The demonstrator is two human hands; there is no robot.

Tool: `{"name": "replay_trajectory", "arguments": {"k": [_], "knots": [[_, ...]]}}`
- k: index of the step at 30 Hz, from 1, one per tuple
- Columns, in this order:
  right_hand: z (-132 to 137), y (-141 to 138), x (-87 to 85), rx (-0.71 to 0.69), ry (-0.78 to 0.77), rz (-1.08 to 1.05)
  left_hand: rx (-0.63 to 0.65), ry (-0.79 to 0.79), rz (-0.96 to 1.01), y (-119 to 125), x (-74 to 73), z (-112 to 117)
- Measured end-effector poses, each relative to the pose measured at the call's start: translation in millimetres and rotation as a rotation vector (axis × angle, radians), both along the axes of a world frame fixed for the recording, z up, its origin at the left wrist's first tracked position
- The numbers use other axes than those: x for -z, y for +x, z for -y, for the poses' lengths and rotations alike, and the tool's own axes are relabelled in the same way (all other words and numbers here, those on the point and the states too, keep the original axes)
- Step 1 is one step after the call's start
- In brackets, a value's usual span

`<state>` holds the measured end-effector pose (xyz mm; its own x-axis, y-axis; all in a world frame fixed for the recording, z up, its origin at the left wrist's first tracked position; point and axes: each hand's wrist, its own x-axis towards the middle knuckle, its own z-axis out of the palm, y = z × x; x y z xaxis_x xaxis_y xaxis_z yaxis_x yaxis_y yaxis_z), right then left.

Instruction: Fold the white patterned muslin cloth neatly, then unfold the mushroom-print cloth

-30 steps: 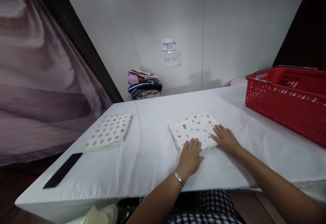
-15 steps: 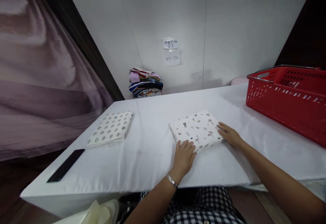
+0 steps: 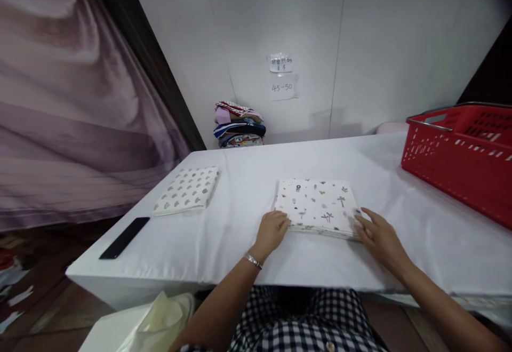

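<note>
A folded white cloth with small printed plants (image 3: 316, 206) lies on the white table (image 3: 248, 234) in front of me. My left hand (image 3: 272, 229), with a bracelet at the wrist, touches the cloth's near left corner, fingers curled at its edge. At the near right corner my right hand (image 3: 378, 234) has its fingers on the edge, thumb raised. Whether either hand grips the edge or only rests on it is unclear. A second folded cloth with green and grey dots (image 3: 188, 197) lies at the table's left.
A red plastic basket (image 3: 460, 160) stands at the table's right. A black flat object (image 3: 125, 237) lies near the left front edge. A stack of folded fabrics (image 3: 239, 130) sits against the white wall behind. A purple curtain (image 3: 72, 101) hangs left.
Both hands slid off the top of the printed cloth to its near corners. The cloth now lies squarer to me, and the camera turned left.
</note>
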<state>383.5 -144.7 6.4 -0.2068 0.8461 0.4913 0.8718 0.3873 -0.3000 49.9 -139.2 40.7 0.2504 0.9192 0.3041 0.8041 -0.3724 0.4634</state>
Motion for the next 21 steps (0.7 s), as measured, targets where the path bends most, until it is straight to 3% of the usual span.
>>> {"name": "replay_trajectory", "arguments": {"k": [5,8,11,15,21], "knots": [[-0.2,-49.5,-22.1,-0.232,0.083,0.094,-0.236,0.017,0.175,10.7,-2.8,-24.3],[0.6,-81.9,-16.4,-0.299,0.074,0.173,-0.388,-0.104,0.222,9.2,-2.0,-40.5],[1.3,-102.6,0.6,-0.345,0.086,0.230,-0.481,-0.195,0.240,7.6,-1.8,-52.8],[3.2,-109.9,18.4,-0.364,0.103,0.266,-0.523,-0.245,0.233,9.0,-2.3,-64.4],[5.3,-107.4,16.9,-0.362,0.118,0.273,-0.539,-0.264,0.151,12.1,4.4,-73.5]]}}
